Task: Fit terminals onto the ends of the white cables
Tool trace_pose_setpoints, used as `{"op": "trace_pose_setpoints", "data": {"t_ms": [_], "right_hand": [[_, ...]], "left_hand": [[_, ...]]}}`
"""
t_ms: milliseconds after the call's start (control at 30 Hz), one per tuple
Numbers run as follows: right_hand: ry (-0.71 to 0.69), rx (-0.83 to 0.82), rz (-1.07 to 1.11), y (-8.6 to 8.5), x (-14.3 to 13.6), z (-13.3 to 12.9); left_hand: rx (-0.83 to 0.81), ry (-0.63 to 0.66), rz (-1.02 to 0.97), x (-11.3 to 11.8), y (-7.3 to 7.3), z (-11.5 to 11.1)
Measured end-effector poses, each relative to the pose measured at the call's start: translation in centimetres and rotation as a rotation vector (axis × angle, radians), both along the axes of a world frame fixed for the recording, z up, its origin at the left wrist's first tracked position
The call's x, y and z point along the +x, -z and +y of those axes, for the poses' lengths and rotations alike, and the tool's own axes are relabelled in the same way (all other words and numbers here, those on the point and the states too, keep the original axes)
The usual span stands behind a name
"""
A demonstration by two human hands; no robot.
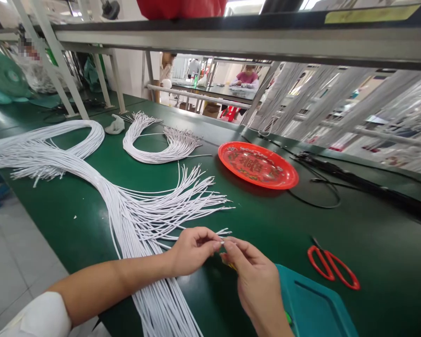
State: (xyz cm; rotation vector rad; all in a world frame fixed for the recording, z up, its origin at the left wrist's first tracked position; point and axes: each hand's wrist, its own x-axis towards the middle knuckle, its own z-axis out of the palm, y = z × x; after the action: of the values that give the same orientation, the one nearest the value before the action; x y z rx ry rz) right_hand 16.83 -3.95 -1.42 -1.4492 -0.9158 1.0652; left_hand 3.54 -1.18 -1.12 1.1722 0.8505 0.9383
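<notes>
My left hand [193, 250] reaches across a big bundle of white wires [124, 220] on the green table and pinches one wire by its end between thumb and forefinger. Fingertip to fingertip with it, my right hand [254, 276] is closed in a pinch at the tip of that same wire. A small bit of yellow shows under the right fingers; what it is I cannot make out. The loose wire ends fan out just behind both hands. A teal plastic tray [319, 304] lies beside my right wrist, partly covered by it.
Red-handled scissors [333, 267] lie at the right. Farther back are a red plate [257, 166], a curved wire bundle [157, 152], another looped bundle [91, 135] and black cables [358, 175]. A shelf beam [231, 40] crosses above the table. People sit beyond it.
</notes>
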Motion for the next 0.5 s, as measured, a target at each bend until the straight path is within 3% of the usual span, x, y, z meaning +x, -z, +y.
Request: {"op": "trace_pose_setpoints", "data": {"t_ms": [100,200,367,433,500], "right_hand": [[0.045,-0.007,-0.04,0.7,-0.5,-0.1],[0.024,0.041,-0.393,0.6,-0.5,-0.6],[-0.039,0.564,-1.147,0.3,0.6,-1.0],[-0.071,0.685,-1.28,0.1,1.1,-0.8],[-0.12,0.692,-1.282,-0.1,1.2,-0.7]], "left_hand": [[0.011,-0.005,0.023,0.3,0.5,-0.4],[0.048,-0.01,0.096,0.6,1.1,-0.8],[0.228,-0.062,0.323,0.7,1.5,-1.4],[0.277,-0.07,0.373,0.7,1.4,-1.5],[0.302,-0.075,0.389,0.6,1.3,-1.5]]}}
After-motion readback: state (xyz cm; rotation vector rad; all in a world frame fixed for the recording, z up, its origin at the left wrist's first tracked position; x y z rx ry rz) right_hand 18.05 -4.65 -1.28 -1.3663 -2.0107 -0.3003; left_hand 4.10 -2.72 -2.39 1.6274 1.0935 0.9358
